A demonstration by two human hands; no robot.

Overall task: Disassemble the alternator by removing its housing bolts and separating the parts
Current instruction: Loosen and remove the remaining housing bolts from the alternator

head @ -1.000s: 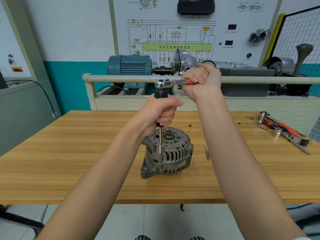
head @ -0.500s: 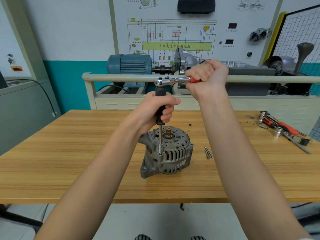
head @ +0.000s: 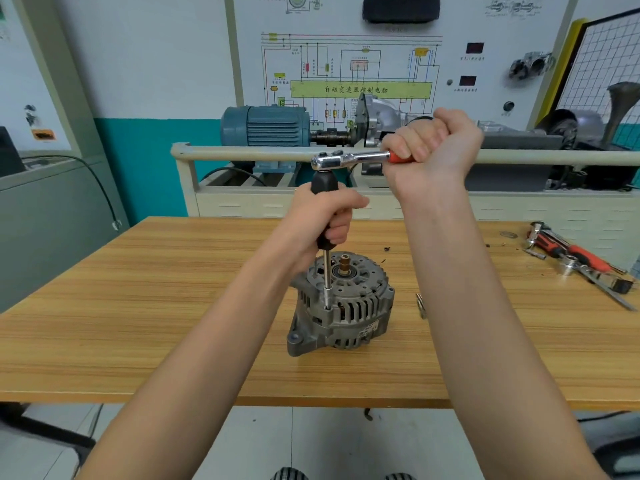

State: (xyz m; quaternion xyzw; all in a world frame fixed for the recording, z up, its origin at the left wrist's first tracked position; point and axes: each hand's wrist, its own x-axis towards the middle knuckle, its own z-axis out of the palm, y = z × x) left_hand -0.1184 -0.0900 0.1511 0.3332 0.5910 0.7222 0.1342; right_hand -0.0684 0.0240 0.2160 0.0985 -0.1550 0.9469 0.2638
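A grey alternator stands upright on the wooden table, brass shaft end up. A long extension bar with a black grip rises straight from a bolt on the housing's near-left rim. My left hand grips that black handle. A chrome ratchet sits across the top of the bar, pointing right. Its red handle is gripped in my right hand, held as a fist at rail height.
Loose bolts lie on the table just right of the alternator. Several tools with red handles lie at the table's far right. Behind the table a rail fronts a blue motor and a training board.
My right hand has swung the ratchet handle farther to the right and slightly away. The left hand stays on the extension bar and the alternator has not shifted.
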